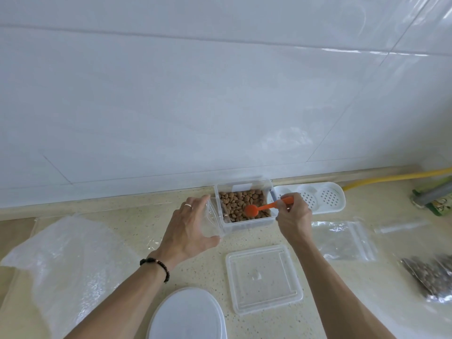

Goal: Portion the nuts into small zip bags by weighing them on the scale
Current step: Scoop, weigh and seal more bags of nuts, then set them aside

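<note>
A clear plastic box (247, 222) of brown nuts (234, 201) stands by the wall. My right hand (294, 215) pinches the handle of an orange scoop (263, 207), whose bowl lies over the nuts. My left hand (190, 228) holds a small clear zip bag (215, 217) upright against the box's left side. The white oval scale (187, 314) sits at the near edge, between my arms. Empty zip bags (342, 241) lie to the right.
The box's clear lid (263, 277) lies in front of the box. A white perforated tray (318, 198) sits behind my right hand. A large crumpled plastic bag (63, 260) covers the left. A dark filled bag (433, 275), a yellow hose (391, 178) and a green packet (437, 199) are at the right.
</note>
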A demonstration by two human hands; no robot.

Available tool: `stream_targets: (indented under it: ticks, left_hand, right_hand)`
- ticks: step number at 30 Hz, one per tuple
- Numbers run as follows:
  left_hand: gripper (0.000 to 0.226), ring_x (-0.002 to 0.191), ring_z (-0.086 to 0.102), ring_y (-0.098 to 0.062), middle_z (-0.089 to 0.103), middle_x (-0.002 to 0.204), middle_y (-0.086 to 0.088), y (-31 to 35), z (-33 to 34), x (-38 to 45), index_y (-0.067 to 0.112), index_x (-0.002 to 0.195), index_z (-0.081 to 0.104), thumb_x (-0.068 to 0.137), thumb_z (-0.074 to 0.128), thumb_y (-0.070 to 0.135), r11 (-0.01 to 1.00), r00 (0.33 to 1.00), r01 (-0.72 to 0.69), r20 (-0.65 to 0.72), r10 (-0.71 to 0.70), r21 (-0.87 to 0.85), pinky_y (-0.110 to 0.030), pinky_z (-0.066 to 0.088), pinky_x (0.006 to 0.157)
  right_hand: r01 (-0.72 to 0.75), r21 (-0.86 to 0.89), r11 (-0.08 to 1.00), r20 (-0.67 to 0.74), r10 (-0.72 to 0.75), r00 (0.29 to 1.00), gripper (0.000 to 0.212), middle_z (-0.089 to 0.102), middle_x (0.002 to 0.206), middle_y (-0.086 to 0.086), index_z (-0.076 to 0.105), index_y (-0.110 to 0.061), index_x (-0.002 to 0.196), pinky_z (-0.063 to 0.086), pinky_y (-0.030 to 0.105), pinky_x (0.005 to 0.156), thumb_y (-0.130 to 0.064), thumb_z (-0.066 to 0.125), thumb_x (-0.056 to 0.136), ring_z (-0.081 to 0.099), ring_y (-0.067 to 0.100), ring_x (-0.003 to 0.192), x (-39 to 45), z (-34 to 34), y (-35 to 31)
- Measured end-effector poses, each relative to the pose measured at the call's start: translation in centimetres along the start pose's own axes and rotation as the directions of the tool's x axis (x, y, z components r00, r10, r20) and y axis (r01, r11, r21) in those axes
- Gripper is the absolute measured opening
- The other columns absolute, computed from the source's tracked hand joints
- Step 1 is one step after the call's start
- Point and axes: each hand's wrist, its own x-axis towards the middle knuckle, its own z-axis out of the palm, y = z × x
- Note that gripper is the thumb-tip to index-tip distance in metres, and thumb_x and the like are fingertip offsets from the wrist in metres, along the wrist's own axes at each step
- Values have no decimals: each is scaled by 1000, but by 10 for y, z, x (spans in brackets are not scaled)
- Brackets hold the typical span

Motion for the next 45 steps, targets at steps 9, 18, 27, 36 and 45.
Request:
stream_targets:
  ticks: [9,18,27,36,45]
  left_hand:
    - [101,121,43,-19,44,132,0,0,0,9,31,147,25,62,73,58,999,999,12,-38,-11,45,-35,37,102]
    - [103,122,42,-23,42,132,-5,25,-2,39,25,147,23,64,75,56,987,999,50,10,-52,154,-36,36,98]
    - [100,112,43,-15,41,119,3,41,5,50,24,144,26,62,79,44,989,996,84,31,-80,-123,-30,39,89]
    - [110,123,43,-19,38,137,-2,32,4,46,27,148,21,60,81,51,982,994,109,-14,-113,-153,-36,44,98]
    - [107,122,46,-23,45,131,-6,16,2,37,23,146,28,58,83,48,995,992,91,-89,-94,-42,-38,39,103]
  right_hand:
    - [-305,307,901,78,295,952,10,65,85,13,57,-10,107,48,24,45,-13,55,98,59,14,47,-3,16,9]
    - [-357,538,763,68,383,921,12,74,85,10,58,-8,108,48,29,53,-10,56,96,53,15,48,2,-16,8]
    - [113,347,931,161,-178,971,10,62,72,7,59,-15,88,42,25,42,-8,62,93,53,17,42,-17,-43,-54]
    - [208,370,906,149,-279,949,9,62,66,8,62,-13,87,41,19,42,-5,65,92,55,17,44,-22,-48,-62]
    - [-10,256,967,-89,34,995,14,64,79,4,59,-22,86,44,26,45,-12,59,96,59,16,45,-1,-15,-2]
